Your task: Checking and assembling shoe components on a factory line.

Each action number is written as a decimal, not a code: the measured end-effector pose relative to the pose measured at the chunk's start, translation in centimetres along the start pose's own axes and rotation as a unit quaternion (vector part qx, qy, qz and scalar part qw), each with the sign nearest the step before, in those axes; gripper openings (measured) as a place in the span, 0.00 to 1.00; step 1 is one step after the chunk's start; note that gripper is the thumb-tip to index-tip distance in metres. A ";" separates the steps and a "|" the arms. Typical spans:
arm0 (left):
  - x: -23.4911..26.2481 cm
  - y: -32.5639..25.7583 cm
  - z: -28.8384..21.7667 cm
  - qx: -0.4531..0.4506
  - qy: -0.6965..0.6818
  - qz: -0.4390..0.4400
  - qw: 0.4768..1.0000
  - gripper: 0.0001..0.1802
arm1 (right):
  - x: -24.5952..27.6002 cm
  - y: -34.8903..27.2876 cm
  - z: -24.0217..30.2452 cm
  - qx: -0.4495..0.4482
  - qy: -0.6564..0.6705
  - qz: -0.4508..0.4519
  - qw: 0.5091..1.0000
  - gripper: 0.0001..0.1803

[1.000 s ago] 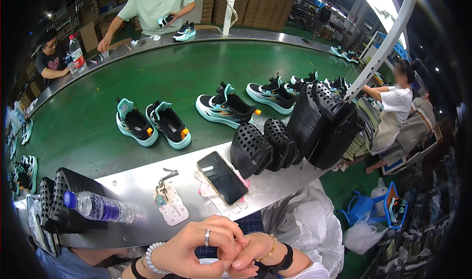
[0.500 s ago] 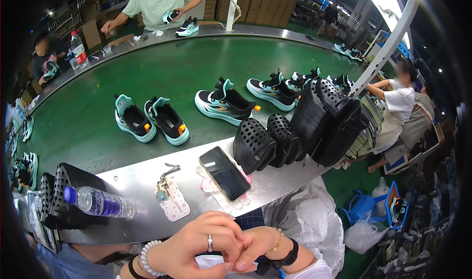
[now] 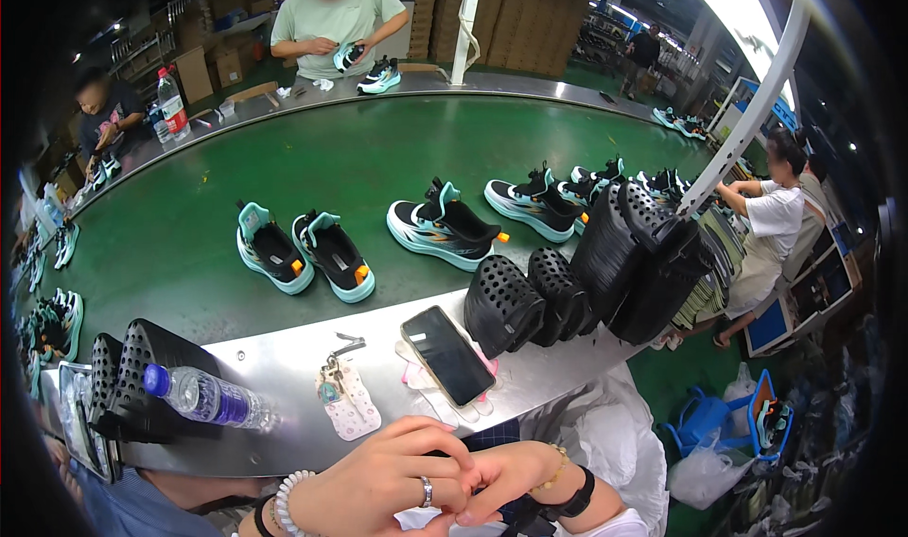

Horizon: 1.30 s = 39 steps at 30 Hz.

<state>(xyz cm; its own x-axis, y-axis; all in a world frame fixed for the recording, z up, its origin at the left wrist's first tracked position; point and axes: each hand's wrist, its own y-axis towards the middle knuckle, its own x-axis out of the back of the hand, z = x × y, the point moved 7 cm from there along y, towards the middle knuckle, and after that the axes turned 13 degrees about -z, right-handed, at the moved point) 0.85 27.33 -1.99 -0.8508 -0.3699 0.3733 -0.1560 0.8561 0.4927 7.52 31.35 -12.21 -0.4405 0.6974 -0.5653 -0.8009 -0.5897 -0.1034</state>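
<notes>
At the bottom centre, my left hand [image 3: 378, 485] curls its fingers over my right hand [image 3: 501, 475], both closed together, nothing visible between them. Just above lies a black smartphone [image 3: 447, 354]; beyond, teal sneakers [image 3: 305, 253] ride the green conveyor [image 3: 378, 158].

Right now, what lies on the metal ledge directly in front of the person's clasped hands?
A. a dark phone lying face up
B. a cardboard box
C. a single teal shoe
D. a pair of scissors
A: a dark phone lies flat on the metal ledge just above the left hand and right hand; the shoes sit farther off on the green belt.
</notes>
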 end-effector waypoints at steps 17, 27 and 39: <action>0.9 -0.3 1.9 0.059 -0.131 -0.066 0.987 0.01 | 1.1 -0.1 4.3 0.093 -0.233 -0.128 0.960 0.21; 1.3 -1.0 0.0 0.047 -0.072 -0.114 0.990 0.05 | -0.5 -2.3 9.4 0.243 -0.506 -0.251 0.789 0.22; 1.5 -0.3 -1.5 -0.017 0.049 -0.068 0.996 0.08 | -0.9 -2.3 10.3 0.178 -0.560 -0.225 0.777 0.20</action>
<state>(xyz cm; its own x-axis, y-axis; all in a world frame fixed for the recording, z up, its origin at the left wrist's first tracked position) 0.39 25.96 -0.43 -0.7692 -0.5166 0.3762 -0.2481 0.7838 0.5693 5.54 36.28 -3.02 0.0005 0.8348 0.5506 -0.9497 -0.1721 0.2618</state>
